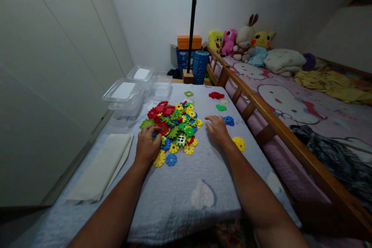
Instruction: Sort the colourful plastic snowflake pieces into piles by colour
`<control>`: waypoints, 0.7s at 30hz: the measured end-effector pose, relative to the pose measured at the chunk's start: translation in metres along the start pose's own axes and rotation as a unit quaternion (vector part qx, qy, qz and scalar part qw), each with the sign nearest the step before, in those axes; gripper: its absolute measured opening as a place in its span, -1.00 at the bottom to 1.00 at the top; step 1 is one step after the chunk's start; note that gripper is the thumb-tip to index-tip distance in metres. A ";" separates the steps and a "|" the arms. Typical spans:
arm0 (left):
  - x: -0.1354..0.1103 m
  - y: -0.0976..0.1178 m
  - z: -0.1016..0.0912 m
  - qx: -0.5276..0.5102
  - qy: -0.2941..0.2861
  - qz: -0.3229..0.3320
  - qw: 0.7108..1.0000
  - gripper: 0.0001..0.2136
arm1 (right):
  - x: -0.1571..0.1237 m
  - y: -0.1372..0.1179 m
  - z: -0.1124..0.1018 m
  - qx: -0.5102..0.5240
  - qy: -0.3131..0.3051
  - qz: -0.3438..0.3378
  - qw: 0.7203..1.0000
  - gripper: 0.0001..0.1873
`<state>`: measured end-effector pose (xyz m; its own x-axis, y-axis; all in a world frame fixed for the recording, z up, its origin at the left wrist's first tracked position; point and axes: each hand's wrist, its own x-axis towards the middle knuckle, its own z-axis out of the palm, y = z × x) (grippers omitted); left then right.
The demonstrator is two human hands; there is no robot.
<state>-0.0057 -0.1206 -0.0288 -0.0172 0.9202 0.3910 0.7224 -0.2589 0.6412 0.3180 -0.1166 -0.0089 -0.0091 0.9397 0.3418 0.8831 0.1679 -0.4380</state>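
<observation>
A heap of plastic interlocking pieces (174,124) in red, yellow, green and blue lies on the cloth-covered table. My left hand (147,144) rests at the heap's left edge, thumb and fingers apart around some pieces, with a blue bit showing between them. My right hand (216,126) is just right of the heap, fingers parted and nothing seen in them. Beside it sits a small group of blue pieces (229,121). Others form a column on the right: red pieces (216,95), green pieces (221,107) and yellow pieces (238,143). A lone green ring-shaped piece (188,93) lies behind the heap.
Clear plastic containers (122,91) stand at the table's back left. A folded pale sheet (100,166) lies along the left side. A wooden bed rail (261,118) borders the right edge. Behind the table are a black pole (192,23) and a blue foam roller (200,68).
</observation>
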 end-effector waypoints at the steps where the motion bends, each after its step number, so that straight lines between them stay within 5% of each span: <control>1: 0.000 0.000 0.000 0.000 -0.002 0.000 1.000 -0.78 | -0.001 -0.007 0.005 -0.005 -0.018 -0.007 1.000 -0.61; 7: 0.000 0.000 0.000 -0.003 0.001 0.002 1.000 -0.80 | -0.002 -0.018 0.020 -0.026 -0.081 -0.016 0.996 -0.48; 21: 0.000 0.001 0.000 0.003 0.001 0.001 1.000 -0.79 | -0.002 -0.021 0.011 -0.038 -0.080 -0.010 0.996 -0.81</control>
<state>-0.0046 -0.1212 -0.0283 -0.0176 0.9189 0.3940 0.7266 -0.2590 0.6364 0.2939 -0.1186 -0.0099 -0.0971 0.9729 0.2100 0.9151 0.1703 -0.3655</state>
